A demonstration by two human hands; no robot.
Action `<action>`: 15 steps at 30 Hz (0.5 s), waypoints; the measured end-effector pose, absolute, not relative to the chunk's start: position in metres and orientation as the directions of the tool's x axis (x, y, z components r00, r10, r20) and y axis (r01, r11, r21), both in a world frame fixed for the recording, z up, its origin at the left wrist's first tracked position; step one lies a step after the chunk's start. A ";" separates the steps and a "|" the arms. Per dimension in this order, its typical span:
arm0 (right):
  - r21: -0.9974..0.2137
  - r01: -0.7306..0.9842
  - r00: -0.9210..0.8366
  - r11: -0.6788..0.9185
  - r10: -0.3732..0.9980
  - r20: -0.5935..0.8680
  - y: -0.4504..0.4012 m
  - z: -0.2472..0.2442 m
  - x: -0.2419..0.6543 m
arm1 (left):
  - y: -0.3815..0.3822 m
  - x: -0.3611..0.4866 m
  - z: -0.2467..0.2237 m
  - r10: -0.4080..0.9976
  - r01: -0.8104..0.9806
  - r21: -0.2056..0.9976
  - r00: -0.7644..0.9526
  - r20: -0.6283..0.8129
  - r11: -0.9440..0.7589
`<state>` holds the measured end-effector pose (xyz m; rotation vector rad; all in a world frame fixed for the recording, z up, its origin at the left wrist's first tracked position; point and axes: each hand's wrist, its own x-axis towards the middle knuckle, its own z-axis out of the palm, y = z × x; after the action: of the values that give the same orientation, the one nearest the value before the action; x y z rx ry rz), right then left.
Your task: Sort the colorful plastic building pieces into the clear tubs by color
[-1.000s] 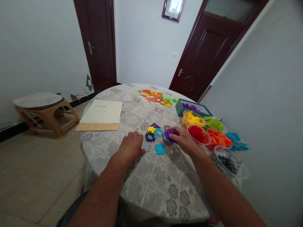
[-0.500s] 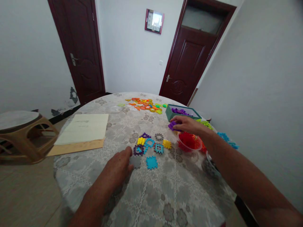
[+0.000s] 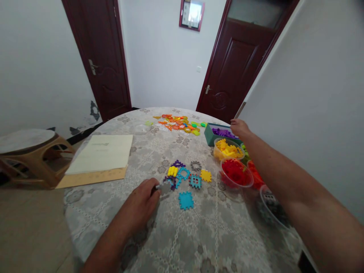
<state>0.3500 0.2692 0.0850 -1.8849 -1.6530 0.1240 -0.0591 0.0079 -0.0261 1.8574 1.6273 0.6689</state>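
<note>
My left hand (image 3: 145,198) is closed in a pinch on a grey square tile (image 3: 165,188), held just above the tablecloth. A blue square tile (image 3: 185,200) lies to its right. Just beyond are a purple frame piece (image 3: 178,163), yellow cylinders (image 3: 173,171), a light blue frame piece (image 3: 184,173), a blue window piece (image 3: 195,181), a grey ring piece (image 3: 196,165) and a yellow tile (image 3: 206,175). My right hand (image 3: 240,128) is over the right end of a green box (image 3: 209,135) with purple pieces (image 3: 223,132). Its fingers look loosely apart, partly hidden, with no piece visible in them.
Clear tubs with yellow pieces (image 3: 227,149), red pieces (image 3: 236,172) and dark grey pieces (image 3: 274,208) line the right side. A pile of orange and yellow pieces (image 3: 178,123) lies at the back. Paper sheets (image 3: 101,153) lie left; a stool (image 3: 36,155) stands beside the table.
My right hand has moved right and away over the green box; the purple piece it held no longer shows in it. My left hand has lifted the grey tile off the table.
</note>
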 end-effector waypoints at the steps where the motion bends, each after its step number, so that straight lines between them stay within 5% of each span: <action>1: -0.502 0.865 0.201 -0.017 0.928 0.314 0.269 0.083 0.341 | 0.007 -0.059 -0.025 0.992 0.710 0.699 0.123 -0.001 -0.088; 5: -0.438 0.874 -0.139 0.211 0.972 0.192 0.243 0.069 0.279 | 0.004 -0.055 -0.019 0.996 0.736 0.676 0.075 -0.048 -0.023; 9: -0.303 0.675 -0.704 0.673 0.710 0.009 0.184 0.044 0.204 | 0.003 -0.053 -0.014 0.998 0.769 0.640 0.030 -0.049 0.008; 11: -0.231 0.592 -0.800 0.773 0.599 -0.047 0.158 0.028 0.175 | 0.003 -0.054 -0.013 0.999 0.779 0.627 0.022 -0.033 0.004; 15: -0.075 0.603 -0.795 0.794 0.591 -0.137 0.136 -0.001 0.143 | 0.003 -0.056 -0.013 1.000 0.771 0.636 0.018 -0.023 0.001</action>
<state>0.1429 0.1357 -0.0006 -1.0268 -3.0754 0.1873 -0.0559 0.0029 -0.0126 1.8213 1.8041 0.6246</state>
